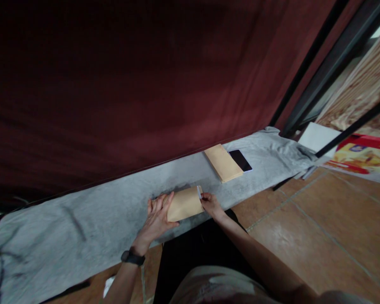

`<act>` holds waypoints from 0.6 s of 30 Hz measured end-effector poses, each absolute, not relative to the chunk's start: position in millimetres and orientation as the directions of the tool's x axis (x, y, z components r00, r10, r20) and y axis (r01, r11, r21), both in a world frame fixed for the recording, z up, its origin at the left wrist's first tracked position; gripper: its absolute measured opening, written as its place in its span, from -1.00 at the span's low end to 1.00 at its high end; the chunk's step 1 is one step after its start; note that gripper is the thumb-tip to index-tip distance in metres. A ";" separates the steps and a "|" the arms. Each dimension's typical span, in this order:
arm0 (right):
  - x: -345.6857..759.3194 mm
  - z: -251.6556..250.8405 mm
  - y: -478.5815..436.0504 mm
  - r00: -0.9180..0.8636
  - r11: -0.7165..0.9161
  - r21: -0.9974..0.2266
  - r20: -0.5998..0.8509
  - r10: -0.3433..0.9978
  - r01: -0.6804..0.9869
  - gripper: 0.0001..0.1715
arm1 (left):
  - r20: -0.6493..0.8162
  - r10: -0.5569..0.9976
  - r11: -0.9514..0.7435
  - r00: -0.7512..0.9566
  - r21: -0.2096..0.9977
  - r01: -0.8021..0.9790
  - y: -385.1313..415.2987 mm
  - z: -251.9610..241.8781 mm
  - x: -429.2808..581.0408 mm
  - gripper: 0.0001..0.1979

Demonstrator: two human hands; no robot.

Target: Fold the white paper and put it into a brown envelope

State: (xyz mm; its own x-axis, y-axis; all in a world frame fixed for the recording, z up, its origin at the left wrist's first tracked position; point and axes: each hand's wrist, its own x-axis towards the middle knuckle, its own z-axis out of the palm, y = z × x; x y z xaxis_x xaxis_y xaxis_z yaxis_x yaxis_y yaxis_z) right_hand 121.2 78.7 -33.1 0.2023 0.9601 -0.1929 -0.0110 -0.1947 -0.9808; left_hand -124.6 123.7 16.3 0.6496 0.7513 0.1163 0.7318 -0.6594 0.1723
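Note:
A tan paper envelope (185,204) lies on the grey cloth surface in front of me. My left hand (158,215) is on its left end, fingers spread along the far side and thumb on the near edge. At the right end, my right hand (210,204) has its fingers closed at the envelope's edge, beside a narrow white strip (199,192). Exactly what the right fingertips pinch is too small to tell. Beyond, to the right, rests a stack of similar envelopes (223,162), with a dark phone (240,160) against it.
The grey cloth (110,211) covers a long narrow surface along a dark red wall (145,84). Black metal bars (307,63) stand at the right. A red and yellow box (364,158) sits beyond the right end. Tiled floor (285,236) shows at lower right.

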 end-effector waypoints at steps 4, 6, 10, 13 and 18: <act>123.1 -34.6 77.9 0.221 -0.234 -0.972 -0.235 0.946 -0.031 -0.83 | 0.100 0.745 -0.665 0.659 0.186 0.723 125.4 11.5 -121.5 0.15; 123.6 -33.3 76.6 0.224 -0.238 -0.971 -0.239 0.945 -0.035 -0.83 | 0.095 0.740 -0.670 0.666 0.189 0.718 126.9 9.9 -121.4 0.16; 125.9 -30.1 73.3 0.238 -0.214 -0.976 -0.216 0.947 -0.034 -0.82 | 0.084 0.731 -0.679 0.678 0.192 0.709 129.6 8.7 -122.1 0.18; 128.0 -29.7 70.8 0.267 -0.188 -0.982 -0.190 0.945 -0.035 -0.82 | 0.076 0.731 -0.678 0.678 0.197 0.708 130.5 9.2 -121.8 0.17; 129.7 -33.9 69.5 0.346 -0.138 -0.990 -0.144 0.927 -0.040 -0.81 | 0.074 0.715 -0.694 0.695 0.196 0.693 133.1 11.2 -119.1 0.15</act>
